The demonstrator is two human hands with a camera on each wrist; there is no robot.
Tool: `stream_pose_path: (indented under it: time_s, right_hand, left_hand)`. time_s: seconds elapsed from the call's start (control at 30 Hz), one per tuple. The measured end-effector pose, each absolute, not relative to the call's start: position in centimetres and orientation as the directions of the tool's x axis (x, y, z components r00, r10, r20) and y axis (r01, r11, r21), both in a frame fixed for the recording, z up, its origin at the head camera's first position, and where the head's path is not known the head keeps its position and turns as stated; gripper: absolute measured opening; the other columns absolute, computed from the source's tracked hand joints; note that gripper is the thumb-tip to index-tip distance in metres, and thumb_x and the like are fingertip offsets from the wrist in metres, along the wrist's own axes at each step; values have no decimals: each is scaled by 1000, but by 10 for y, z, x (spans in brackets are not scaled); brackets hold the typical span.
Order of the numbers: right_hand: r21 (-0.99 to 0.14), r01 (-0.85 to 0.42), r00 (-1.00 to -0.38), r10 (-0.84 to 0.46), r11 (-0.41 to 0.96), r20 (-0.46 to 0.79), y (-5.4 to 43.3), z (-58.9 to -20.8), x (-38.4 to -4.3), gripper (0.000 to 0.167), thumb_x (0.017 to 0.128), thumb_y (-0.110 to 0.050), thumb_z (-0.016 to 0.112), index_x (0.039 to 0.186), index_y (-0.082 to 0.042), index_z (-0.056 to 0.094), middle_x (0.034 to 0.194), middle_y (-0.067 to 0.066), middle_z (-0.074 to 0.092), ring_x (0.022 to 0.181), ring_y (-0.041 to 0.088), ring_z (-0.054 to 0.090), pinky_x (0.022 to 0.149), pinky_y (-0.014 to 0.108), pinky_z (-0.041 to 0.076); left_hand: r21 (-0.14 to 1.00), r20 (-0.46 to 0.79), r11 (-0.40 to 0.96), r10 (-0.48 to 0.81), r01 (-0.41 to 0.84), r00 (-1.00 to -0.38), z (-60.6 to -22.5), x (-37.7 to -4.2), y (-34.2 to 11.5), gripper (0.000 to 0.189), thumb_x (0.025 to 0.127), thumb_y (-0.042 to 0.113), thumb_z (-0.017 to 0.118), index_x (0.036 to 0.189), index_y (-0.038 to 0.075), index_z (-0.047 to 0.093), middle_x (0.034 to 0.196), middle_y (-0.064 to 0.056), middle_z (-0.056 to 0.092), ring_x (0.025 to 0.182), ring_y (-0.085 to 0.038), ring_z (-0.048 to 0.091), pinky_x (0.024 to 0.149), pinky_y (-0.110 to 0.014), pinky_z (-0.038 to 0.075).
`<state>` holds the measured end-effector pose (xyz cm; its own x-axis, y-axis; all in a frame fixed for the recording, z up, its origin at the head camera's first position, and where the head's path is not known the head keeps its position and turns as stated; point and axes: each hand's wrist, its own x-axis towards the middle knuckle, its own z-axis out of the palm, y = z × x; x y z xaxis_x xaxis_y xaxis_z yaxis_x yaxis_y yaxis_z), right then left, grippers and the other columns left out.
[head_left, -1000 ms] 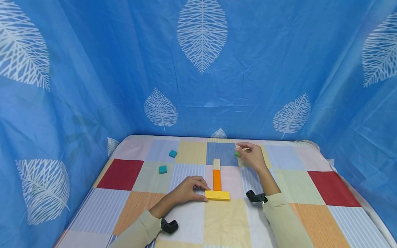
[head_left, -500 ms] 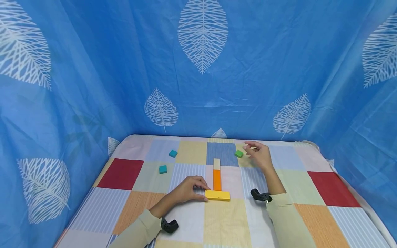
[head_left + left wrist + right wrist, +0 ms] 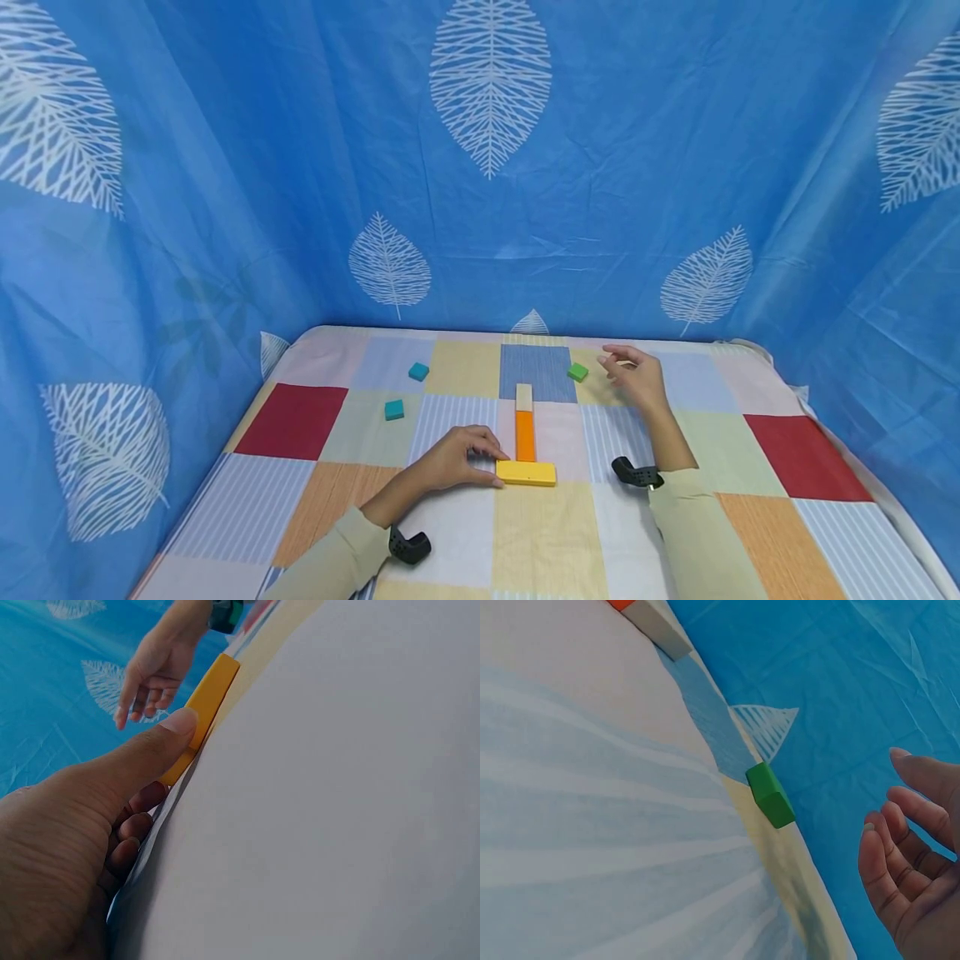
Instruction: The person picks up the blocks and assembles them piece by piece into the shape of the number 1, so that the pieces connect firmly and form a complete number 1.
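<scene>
My left hand [image 3: 457, 458] pinches the left end of a long yellow block [image 3: 526, 473] lying crosswise on the cloth. In the left wrist view the thumb [image 3: 180, 721] presses the side of that block; the fingertips behind it are partly hidden. From the yellow block an orange block [image 3: 525, 436] runs away from me, and a pale wooden block [image 3: 523, 397] continues the line. To the right, a small green block [image 3: 577, 372] lies on the cloth. My right hand [image 3: 636, 377] hovers just right of it, fingers loosely bent, holding nothing and apart from the block.
Two teal blocks [image 3: 393, 410] lie left of the line, one farther back than the other. A patchwork cloth [image 3: 547, 542] covers the table. Blue curtains [image 3: 615, 167] with white leaf prints stand behind and at both sides.
My right hand has let go of the green block and drawn away to the right, leaving it on the cloth. The left hand and the yellow block have stayed put.
</scene>
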<state>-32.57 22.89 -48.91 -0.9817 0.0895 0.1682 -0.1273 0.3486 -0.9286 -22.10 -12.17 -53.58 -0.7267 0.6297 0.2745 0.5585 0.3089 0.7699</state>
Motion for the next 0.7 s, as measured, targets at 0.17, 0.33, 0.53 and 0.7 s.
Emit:
stream_pose_path:
  time_s: [0.17,0.33,0.53,0.7]
  right_hand:
    - [-933,-101,-988,74,346,135,228,-495,-327,42,94,-23,75,127,2,67,97,11,62,73,30,69,60,32,57]
    - [-930,-107,-990,48,351,132,226,-501,-329,41,94,-19,75,128,4,66,99,14,63,69,26,69,58,31,57]
    - [-924,-113,-992,7,366,124,222,-507,-331,42,94,-14,73,130,6,63,106,20,62,62,18,66,56,28,56]
    - [-924,-98,-995,-10,368,102,220,-510,-331,44,95,-13,73,132,7,62,115,24,61,65,18,69,58,28,57]
  left_hand:
    - [777,265,311,626,547,-733,-536,-221,-122,33,76,23,91,107,18,81,101,11,69,97,-7,62,88,-26,52]
    - [780,262,312,624,543,-736,-536,-222,-122,32,76,24,91,106,19,81,101,11,69,97,-8,62,89,-27,52]
    - [779,261,310,629,545,-732,-535,-222,-121,33,76,22,92,106,17,81,101,11,69,98,-7,62,90,-27,52]
    - [784,258,308,629,539,-734,-535,-222,-122,32,76,21,91,106,17,81,101,11,69,98,-7,62,90,-27,52]
